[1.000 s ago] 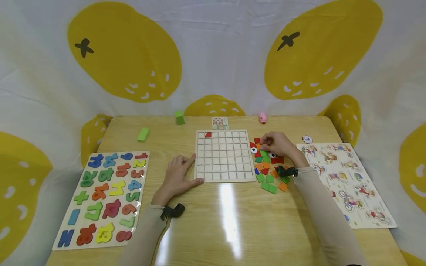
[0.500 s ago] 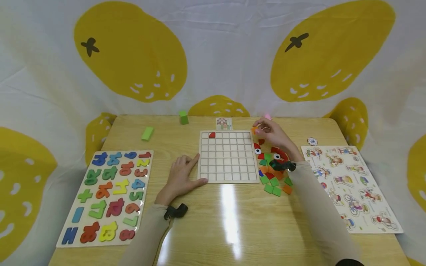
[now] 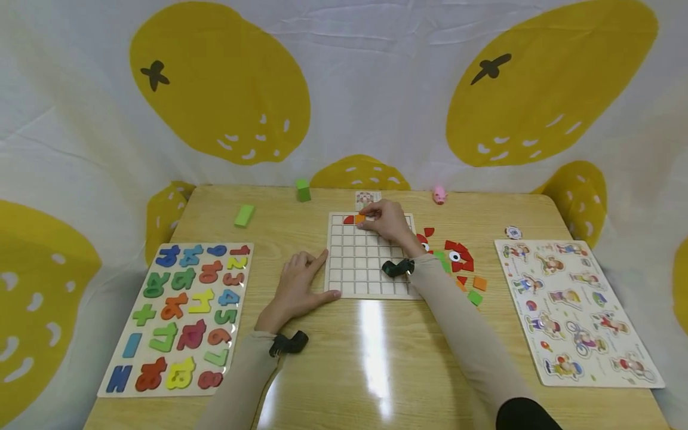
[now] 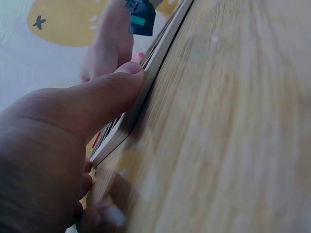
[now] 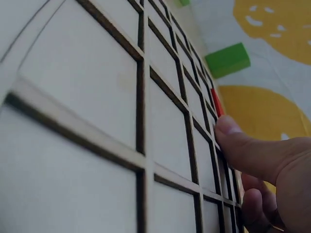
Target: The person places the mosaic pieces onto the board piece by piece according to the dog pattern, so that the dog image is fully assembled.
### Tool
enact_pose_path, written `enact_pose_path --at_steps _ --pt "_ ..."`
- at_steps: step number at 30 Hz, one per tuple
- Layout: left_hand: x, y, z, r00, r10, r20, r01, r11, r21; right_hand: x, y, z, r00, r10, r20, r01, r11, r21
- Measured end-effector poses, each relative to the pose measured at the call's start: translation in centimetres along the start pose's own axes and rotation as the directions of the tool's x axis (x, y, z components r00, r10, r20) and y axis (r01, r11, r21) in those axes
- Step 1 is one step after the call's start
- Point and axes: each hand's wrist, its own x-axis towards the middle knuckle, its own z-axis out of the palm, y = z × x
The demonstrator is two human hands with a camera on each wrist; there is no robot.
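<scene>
A wooden grid board [image 3: 349,263] lies in the middle of the table. My left hand [image 3: 298,289] rests at its near left corner, index finger along the left side and thumb against the front edge; the left wrist view shows that thumb [image 4: 107,92] pressing the edge. With thumb and fingertips, my right hand [image 3: 388,221] pinches an orange square tile [image 3: 359,219] over the top row. It is directly right of a red quarter-round tile [image 3: 349,220] set in that row. In the right wrist view the orange tile is hidden behind the thumb [image 5: 238,141].
Loose red tiles [image 3: 429,231], green and orange ones lie right of the board, partly behind my right forearm. A patterned card [image 3: 367,198] lies behind it. A number puzzle [image 3: 183,316] is at left, a picture puzzle [image 3: 575,310] at right. Green blocks [image 3: 244,215] and a pink pig [image 3: 439,194] stand farther back.
My right hand has picked the orange tile out of the pile and carried it left to the board's top row. My left hand stays at the board's corner.
</scene>
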Motion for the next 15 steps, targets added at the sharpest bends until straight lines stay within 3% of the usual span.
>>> enact_pose_path --at_steps 15 --pt "-0.1 0.1 0.1 1.000 0.000 -0.010 0.000 1.000 0.017 -0.9 -0.3 -1.1 1.000 0.001 -0.011 -0.001 0.999 0.043"
